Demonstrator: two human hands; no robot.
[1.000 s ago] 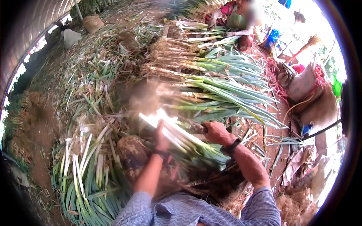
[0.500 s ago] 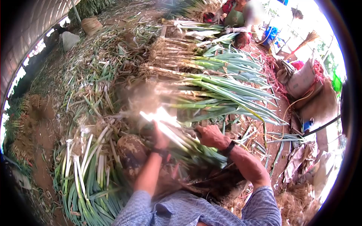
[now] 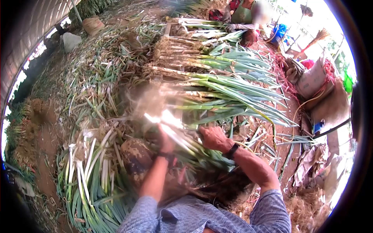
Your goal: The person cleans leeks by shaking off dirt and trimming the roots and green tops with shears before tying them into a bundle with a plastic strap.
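Observation:
My left hand is closed around the white stems of a few leeks, held slanting across my lap with their green leaves toward the lower right. Strong glare and blur cover the root end. My right hand is closed beside these leeks, just right of the stems; what it grips is too small and blurred to make out. Beyond my hands lies a row of untrimmed leeks, roots to the left. Whiter leeks lie in a pile at my lower left.
Leaf scraps cover the ground at the left. Another person sits at the top, hands by the far leeks. Sacks and red string are on the right. Loose roots lie at the lower right.
My right hand has shifted slightly left and up, closer to the stems. My left hand stays nearly in place on the leeks. The other person's hands have moved a little.

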